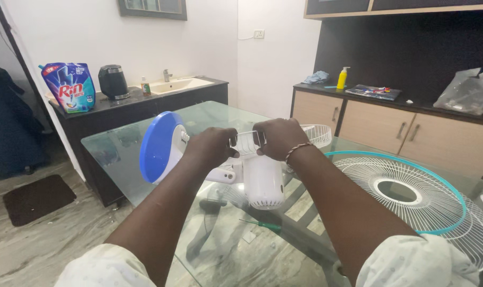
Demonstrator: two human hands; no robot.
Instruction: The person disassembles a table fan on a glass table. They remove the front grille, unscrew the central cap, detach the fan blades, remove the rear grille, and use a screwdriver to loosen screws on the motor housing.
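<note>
Above a glass table (119, 143), both my hands hold a white wire fan guard (315, 133) by its rim. My left hand (213, 146) grips the near left of the rim, and my right hand (279, 138), with a bracelet at the wrist, grips just to the right. Under them lies the white fan motor housing (263, 183), with a round blue and white fan base (159, 146) tilted up at its left. A second white wire guard with a teal rim (411, 194) lies flat on the glass to the right.
A green-handled screwdriver (262, 225) lies on the glass near me. Behind stand a dark counter with a sink (180, 84), a black kettle (113, 82) and a blue detergent pouch (70, 86). A wooden cabinet (379, 125) at right carries a yellow pump bottle (342, 78) and a plastic bag (467, 90).
</note>
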